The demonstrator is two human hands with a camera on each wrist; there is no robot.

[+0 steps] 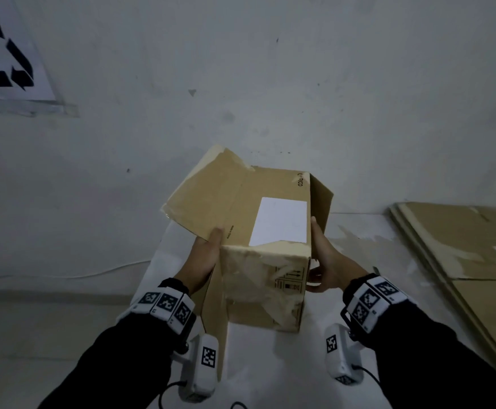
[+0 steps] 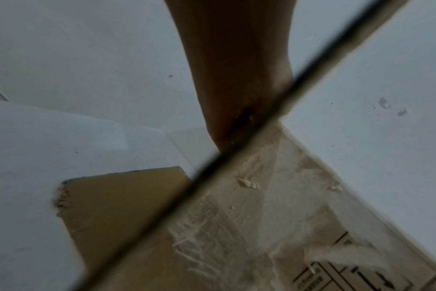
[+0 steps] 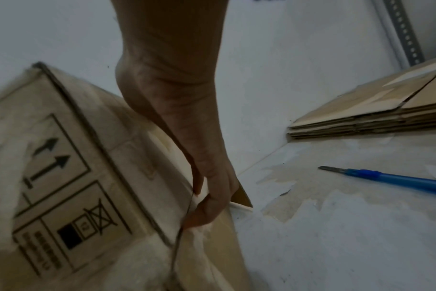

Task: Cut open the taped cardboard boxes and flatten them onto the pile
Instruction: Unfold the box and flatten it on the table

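- The cardboard box (image 1: 265,246) is held up between both hands above the white surface (image 1: 358,231), in front of the grey wall (image 1: 240,69); its flaps stand open and torn tape residue covers the near panel.
- A white label (image 1: 279,221) sits on the upward-facing panel, and printed handling symbols (image 3: 62,187) mark the near panel by its right edge.
- The left hand (image 1: 204,261) grips the box's left side: the thumb lies on top beside an opened flap (image 1: 202,193), and the fingers are hidden behind the cardboard.
- The right hand (image 1: 327,262) holds the right side, thumb on the top edge; in the right wrist view its fingers (image 3: 212,196) curl round the edge of a side flap, pinching it.
- A pile of flattened boxes (image 1: 462,255) lies on the surface's right side, against the wall and well apart from the held box.
- A blue utility knife (image 3: 396,178) lies on the surface near that pile, blade extended, touched by neither hand.
- A recycling sign (image 1: 1,54) is fixed to the wall at upper left.
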